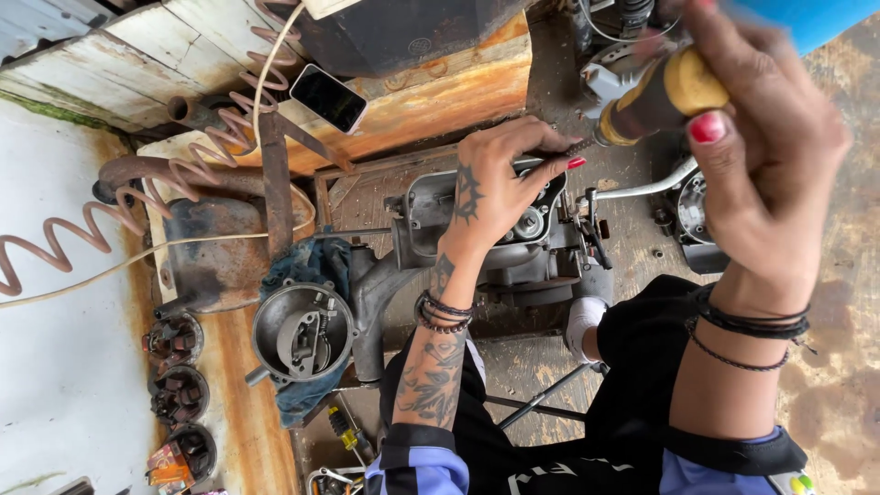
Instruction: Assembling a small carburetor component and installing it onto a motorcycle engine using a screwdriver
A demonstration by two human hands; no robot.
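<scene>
I've got my right hand (765,156) at 2 o'clock, wrapped around a yellow-handled screwdriver (655,96). Left hand (500,183) sits centre, fingers pinched narrow on the tool's tip, palm resting on the grey carburettor (495,234). Round metal housing (302,332) on a blue rag (307,266) at 8 o'clock; phone (328,97) at 11.

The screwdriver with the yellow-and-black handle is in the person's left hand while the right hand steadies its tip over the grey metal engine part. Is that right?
Not quite: the hands are swapped. In the head view the right hand grips the screwdriver by its yellow-and-black handle, and the left hand pinches near its tip over the grey metal engine part. The rest stands.
</scene>
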